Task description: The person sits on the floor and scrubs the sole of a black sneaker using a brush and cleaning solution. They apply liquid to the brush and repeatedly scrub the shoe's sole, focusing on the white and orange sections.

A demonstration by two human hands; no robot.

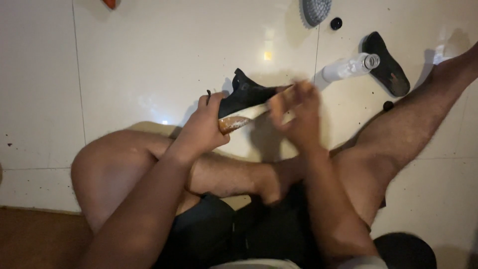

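Black shoe (246,95) with a tan sole edge, held off the pale tiled floor, tilted, sole turned downward, between both knees.

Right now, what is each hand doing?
Left hand: closed around a black shoe with a tan sole.
Right hand: blurred at the shoe; grip cannot be told.

Floor tiles (149,55) are glossy and smooth, the black shoe (245,94) looks like matt fabric, bottle (348,67) is clear plastic.
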